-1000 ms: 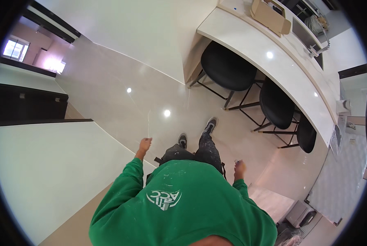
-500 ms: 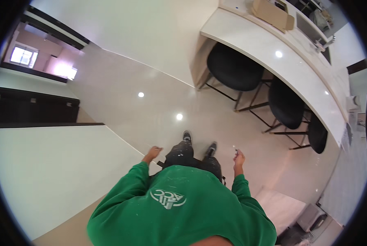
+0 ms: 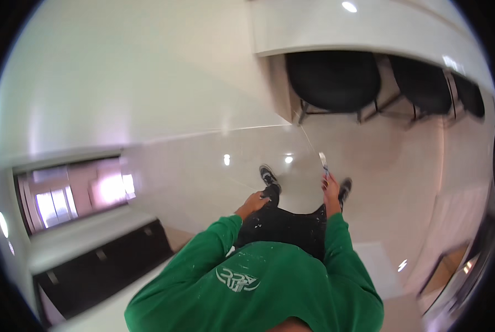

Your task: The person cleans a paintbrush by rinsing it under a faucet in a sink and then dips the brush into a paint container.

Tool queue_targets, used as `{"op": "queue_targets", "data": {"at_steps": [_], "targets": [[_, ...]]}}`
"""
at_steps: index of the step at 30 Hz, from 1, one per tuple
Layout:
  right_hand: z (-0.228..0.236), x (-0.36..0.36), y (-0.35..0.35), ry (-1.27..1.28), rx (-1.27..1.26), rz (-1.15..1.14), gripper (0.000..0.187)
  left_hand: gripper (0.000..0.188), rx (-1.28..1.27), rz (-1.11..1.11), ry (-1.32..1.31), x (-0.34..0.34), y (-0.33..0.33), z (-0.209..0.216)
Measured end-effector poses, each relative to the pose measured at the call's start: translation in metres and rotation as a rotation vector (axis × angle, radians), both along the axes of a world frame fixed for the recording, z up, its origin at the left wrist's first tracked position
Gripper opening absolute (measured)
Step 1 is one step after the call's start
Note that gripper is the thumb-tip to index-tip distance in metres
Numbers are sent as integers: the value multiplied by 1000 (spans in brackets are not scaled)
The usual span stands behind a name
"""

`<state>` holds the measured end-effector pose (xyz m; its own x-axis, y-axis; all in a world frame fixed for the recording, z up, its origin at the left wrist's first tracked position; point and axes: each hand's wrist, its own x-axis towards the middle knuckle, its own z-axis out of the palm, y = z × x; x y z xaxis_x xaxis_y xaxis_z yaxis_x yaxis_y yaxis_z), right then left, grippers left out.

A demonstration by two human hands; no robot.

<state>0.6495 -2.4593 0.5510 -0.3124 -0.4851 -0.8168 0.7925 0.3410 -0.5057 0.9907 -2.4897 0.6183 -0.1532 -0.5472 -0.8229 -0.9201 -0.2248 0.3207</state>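
Note:
My right hand (image 3: 330, 187) is closed around the bluish handle of a slim tool (image 3: 323, 160). Its pale, flat end points away from me, above the floor. Blur hides whether it is a brush or a scraper. My left hand (image 3: 252, 205) hangs in front of my left leg, its fingers curled together. Whether they hold something small cannot be made out. Both arms are in green sleeves, and my dark trousers (image 3: 283, 229) carry pale spots.
A white counter (image 3: 369, 41) curves across the far right, with black stools (image 3: 333, 80) tucked under it. Glossy pale floor (image 3: 369, 149) surrounds my shoes. A white wall (image 3: 137, 83) rises ahead on the left. Dark cabinets (image 3: 106, 268) and a window opening (image 3: 76, 193) stand at the left.
My view has turned right and moved nearer the white wall and counter. My feet have stepped apart. The tool's flat end now shows more plainly, and my left hand has come in front of my leg.

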Motion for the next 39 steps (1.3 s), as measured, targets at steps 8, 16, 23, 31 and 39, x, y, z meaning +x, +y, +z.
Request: {"op": "queue_targets", "data": {"at_steps": [8, 16, 23, 31, 39], "targets": [[-141, 160, -55, 183, 68, 1, 29, 110, 277, -298, -411, 96, -18, -27], [-298, 230, -149, 723, 222, 127, 38, 106, 123, -346, -562, 110, -34, -96], [-421, 220, -218, 707, 243, -11, 37, 92, 44, -347, -480, 94, -63, -128], [-495, 204, -237, 811, 228, 75, 33, 88, 69, -339, -464, 90, -81, -136], [-505, 198, -225, 796, 163, 126, 33, 87, 77, -350, -445, 83, -97, -143]]}}
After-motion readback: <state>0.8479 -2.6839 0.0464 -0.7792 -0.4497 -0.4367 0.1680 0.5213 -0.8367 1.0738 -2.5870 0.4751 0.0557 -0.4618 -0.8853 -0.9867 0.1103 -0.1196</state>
